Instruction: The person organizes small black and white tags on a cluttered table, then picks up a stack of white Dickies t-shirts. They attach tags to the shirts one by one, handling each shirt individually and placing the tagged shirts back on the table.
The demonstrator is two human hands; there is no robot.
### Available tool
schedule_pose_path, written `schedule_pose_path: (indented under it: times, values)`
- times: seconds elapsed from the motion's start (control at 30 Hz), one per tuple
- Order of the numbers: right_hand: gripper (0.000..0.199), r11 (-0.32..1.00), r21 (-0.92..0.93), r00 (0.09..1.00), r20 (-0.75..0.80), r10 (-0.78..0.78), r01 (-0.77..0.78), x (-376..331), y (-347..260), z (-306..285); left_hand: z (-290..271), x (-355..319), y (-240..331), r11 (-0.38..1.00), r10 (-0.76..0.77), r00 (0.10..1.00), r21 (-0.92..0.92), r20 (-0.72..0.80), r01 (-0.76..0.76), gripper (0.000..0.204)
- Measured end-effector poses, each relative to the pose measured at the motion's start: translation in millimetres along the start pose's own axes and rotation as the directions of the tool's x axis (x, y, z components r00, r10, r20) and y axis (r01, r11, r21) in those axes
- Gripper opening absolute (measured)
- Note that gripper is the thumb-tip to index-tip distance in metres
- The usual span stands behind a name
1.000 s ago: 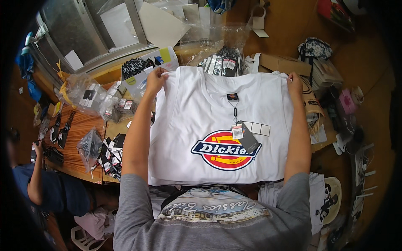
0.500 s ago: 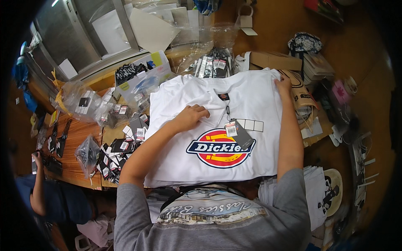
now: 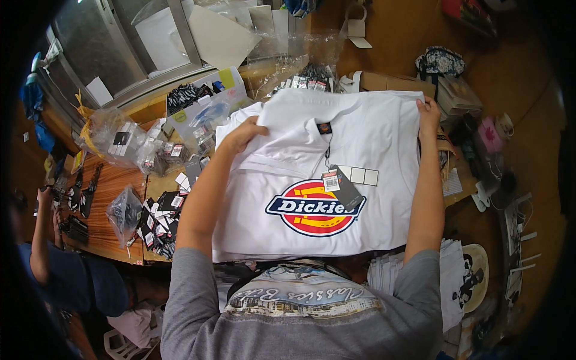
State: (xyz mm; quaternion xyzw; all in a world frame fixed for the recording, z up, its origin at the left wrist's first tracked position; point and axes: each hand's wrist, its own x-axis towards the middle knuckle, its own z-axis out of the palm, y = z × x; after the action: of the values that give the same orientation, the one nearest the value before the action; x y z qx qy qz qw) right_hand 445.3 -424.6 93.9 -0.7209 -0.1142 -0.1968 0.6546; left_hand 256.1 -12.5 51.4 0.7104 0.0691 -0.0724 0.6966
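White shirt (image 3: pixel 307 170) spread just ahead of the torso, neck opening pointing away, visible shape longest left-right; soft smooth cloth, flat oval print (image 3: pixel 312 225) near the front edge, stiff dark-grey hang tag (image 3: pixel 349 193) on thin cord overlapping the print's upper right, what's under the shirt hidden. Left hand (image 3: pixel 243 134) curled closed on a rumpled fold by the left shoulder, fingertips partly hidden; right hand (image 3: pixel 428 114) pinching the far right corner, thumb and fingers together. Beyond, crinkly clear plastic and black tags (image 3: pixel 315 77), lower part blocked by the shirt.
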Motion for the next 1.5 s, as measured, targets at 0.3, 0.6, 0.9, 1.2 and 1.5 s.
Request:
schedule_pose_path:
  times: [0.3, 0.6, 0.9, 1.2, 1.5]
  values:
    - [0.031, 0.941, 0.336, 0.843, 0.517, -0.149, -0.039, -88.8, -22.8, -166.5, -24.4, -118.9, 55.5, 0.746, 0.197, 0.832, 0.472, 0.518, -0.47, 0.039]
    - [0.046, 0.779, -0.475, 0.911, 0.25, -0.326, 0.41, -162.7, -97.0, -73.1, 47.4, -162.5, 12.4, 0.311, 0.429, 0.871, 0.866, 0.24, -0.392, 0.061]
    - [0.054, 0.29, -0.851, 0.878, 0.473, 0.066, 0.437, -196.6, -33.9, -25.5, -22.3, -222.5, -22.2, 0.868, 0.138, 0.98, 0.459, 0.145, -0.19, 0.013]
    - [0.05, 0.266, -0.882, 0.902, 0.423, 0.086, 0.388, -195.6, -30.0, -14.7, -93.3, -169.1, -115.2, 0.636, 0.348, 0.564, 0.63, -0.749, 0.445, 0.032]
    - [0.05, 0.307, -0.89, 0.914, 0.388, 0.119, 0.338, -197.4, -37.9, -8.2, -85.4, -126.7, -113.4, 0.772, 0.173, 0.542, 0.455, -0.822, 0.443, 0.064]
